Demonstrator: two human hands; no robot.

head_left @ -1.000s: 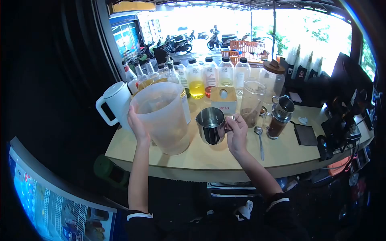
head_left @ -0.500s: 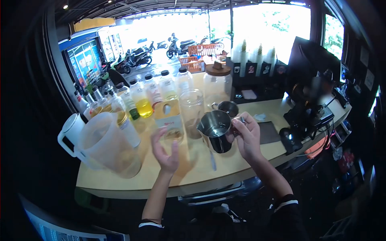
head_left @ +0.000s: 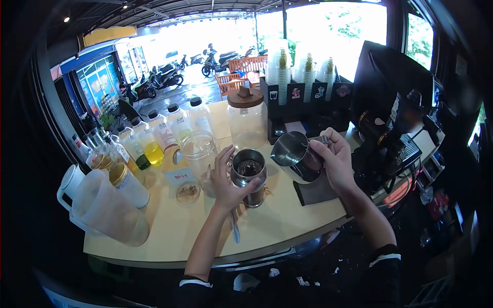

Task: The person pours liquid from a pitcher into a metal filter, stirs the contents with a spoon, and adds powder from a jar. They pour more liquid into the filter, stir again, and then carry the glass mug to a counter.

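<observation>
My right hand (head_left: 334, 160) grips the handle of a steel milk pitcher (head_left: 297, 155), held tilted just above the counter near a dark cloth (head_left: 314, 192). My left hand (head_left: 226, 180) is wrapped around a glass French press (head_left: 248, 172) with dark coffee grounds inside; the press stands on the wooden counter (head_left: 205, 226). A spoon (head_left: 234, 226) lies just in front of the press. An empty clear glass jar (head_left: 198, 154) stands right behind my left hand.
A large frosted plastic jug (head_left: 107, 210) and a white kettle (head_left: 68, 183) stand at the left. Several syrup bottles (head_left: 149, 141) line the back. A lidded glass jar (head_left: 247, 119), cup stacks (head_left: 303, 69) and a black machine (head_left: 387, 138) fill the right.
My left hand moved from open above the counter to gripping the French press. My right hand carried the pitcher rightward, and my view turned right.
</observation>
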